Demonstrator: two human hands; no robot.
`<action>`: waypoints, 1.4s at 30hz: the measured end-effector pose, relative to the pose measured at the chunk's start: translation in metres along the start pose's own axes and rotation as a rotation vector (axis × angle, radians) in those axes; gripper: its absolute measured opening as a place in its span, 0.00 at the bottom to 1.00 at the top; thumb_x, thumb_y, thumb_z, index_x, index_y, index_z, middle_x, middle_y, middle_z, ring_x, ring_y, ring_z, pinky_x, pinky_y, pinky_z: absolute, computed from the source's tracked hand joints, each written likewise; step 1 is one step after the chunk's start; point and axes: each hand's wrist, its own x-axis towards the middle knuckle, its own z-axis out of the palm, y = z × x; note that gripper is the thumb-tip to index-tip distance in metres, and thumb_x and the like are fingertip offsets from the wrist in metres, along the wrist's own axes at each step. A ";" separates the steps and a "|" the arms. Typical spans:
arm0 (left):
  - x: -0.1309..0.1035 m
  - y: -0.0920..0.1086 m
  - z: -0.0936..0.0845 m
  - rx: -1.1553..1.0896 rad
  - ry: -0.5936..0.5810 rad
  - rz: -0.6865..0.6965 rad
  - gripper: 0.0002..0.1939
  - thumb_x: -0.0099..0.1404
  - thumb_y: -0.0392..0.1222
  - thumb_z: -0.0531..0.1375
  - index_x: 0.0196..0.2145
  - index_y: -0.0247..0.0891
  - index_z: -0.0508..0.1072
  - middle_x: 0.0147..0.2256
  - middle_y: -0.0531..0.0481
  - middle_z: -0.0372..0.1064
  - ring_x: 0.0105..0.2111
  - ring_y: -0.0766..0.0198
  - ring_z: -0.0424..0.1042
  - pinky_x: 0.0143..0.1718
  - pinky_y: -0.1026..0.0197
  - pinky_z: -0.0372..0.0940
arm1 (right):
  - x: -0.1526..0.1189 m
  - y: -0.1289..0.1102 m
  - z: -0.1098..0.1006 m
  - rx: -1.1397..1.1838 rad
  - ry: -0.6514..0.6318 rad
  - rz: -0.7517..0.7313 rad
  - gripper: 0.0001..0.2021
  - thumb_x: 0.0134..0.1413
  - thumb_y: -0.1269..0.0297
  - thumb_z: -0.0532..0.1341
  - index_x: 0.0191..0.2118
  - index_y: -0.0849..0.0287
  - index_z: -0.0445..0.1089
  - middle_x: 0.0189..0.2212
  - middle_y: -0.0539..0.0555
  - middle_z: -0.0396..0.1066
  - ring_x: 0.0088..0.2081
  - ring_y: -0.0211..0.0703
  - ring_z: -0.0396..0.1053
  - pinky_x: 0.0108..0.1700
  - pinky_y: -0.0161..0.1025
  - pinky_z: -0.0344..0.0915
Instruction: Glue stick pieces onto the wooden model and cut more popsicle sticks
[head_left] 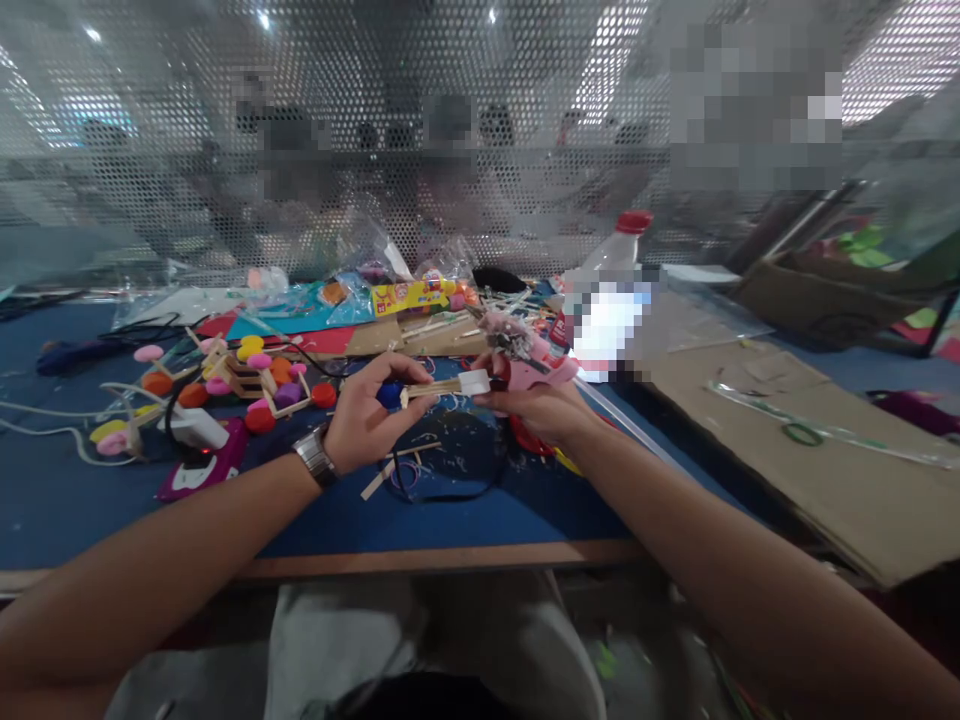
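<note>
A small bundle of thin wooden sticks (439,388) is held up over the middle of the bench (330,525), with a white block (474,382) at its right end. The left hand (379,410) pinches the other end of the sticks between thumb and fingers, and a blue ball (389,394) shows in the gap of that hand. The fingers of the right hand (525,405) are bent around the right end of the block, just beside a pink tool (536,368); I cannot tell which of the two they grip. A watch (315,455) is on the left wrist. Below the hands, loose wooden strips (401,470) lie on the blue top near a black cord (454,497). To the left is a stick model with coloured discs (281,371), and in front of it a white plug (201,428) sits in a purple socket box (217,470) with a small red light. Behind the hands lie a yellow packet (412,294) and a blue sheet (296,319). A red-capped bottle (619,250) stands behind the pink tool, and flat cardboard (795,490) lies on the right. A mesh screen (360,90) closes the far side.
</note>
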 end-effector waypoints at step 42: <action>-0.002 0.000 0.004 -0.024 -0.005 0.024 0.10 0.62 0.38 0.68 0.40 0.37 0.73 0.38 0.47 0.76 0.38 0.62 0.76 0.43 0.57 0.71 | -0.003 -0.004 0.009 0.083 0.035 -0.005 0.28 0.33 0.42 0.77 0.26 0.52 0.61 0.35 0.50 0.70 0.34 0.44 0.67 0.38 0.46 0.67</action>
